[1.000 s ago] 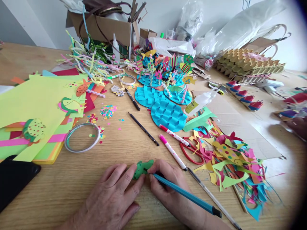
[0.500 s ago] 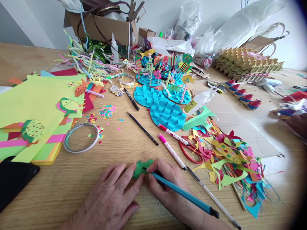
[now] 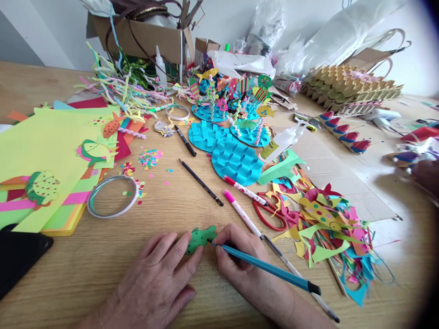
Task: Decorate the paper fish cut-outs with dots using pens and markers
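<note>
A small green paper cutout [image 3: 201,237] with dark dots lies on the table before me. My left hand [image 3: 161,269] rests flat with fingers spread, two fingertips pressing the cutout's left and lower edges. Pinched in my right hand [image 3: 236,256] is a blue felt-tip pen [image 3: 267,268], its black tip at the cutout's right part. Just beyond my right hand lie a pink-capped marker [image 3: 242,212], a red-capped marker [image 3: 245,189], red-handled scissors [image 3: 274,221] and a clear-barrelled pen [image 3: 286,260].
Coloured paper sheets [image 3: 61,137] with paper fish and a tape roll [image 3: 88,201] are on the left. A black pencil [image 3: 200,183], blue woven paper discs [image 3: 236,162] and a glue bottle [image 3: 277,145] lie ahead. Paper scraps [image 3: 329,224] pile up right; another person's hand [image 3: 425,173] shows at the edge.
The pen tip has shifted slightly right across the green cutout, with my right hand. My left hand stays on the cutout. The whole view has drifted a little.
</note>
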Demonstrator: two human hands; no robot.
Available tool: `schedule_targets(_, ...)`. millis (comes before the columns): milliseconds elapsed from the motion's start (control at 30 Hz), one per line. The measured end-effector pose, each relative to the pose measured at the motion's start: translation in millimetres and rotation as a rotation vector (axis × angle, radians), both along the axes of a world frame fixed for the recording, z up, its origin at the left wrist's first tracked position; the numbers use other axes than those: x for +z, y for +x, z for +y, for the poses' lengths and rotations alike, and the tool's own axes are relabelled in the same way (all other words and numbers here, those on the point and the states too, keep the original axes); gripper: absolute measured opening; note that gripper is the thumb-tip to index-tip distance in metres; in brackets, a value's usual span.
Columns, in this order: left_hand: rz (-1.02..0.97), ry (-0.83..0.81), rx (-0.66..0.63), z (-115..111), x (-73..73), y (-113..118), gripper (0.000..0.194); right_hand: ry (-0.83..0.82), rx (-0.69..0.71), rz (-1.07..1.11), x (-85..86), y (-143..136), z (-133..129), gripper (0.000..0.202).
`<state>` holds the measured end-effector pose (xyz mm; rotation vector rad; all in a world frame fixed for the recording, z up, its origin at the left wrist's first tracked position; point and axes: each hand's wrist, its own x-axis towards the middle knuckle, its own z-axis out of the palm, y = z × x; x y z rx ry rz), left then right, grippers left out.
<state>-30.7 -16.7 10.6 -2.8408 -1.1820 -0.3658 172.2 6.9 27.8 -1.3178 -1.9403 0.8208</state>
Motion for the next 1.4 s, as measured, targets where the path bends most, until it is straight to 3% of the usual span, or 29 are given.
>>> schedule_targets(500, 0.003, -0.040, 0.011, 2.4, 10.1, 6.3, 0.044, -0.031, 0.008, 0.025, -1.7, 0.0, 0.0, 0.012)
schedule_targets(1400, -0.025, -0.021, 0.003, 3.1, 3.2, 6.8, 0.043, -0.002, -0.003, -0.021, -6.7, -1.8, -1.6, 0.014)
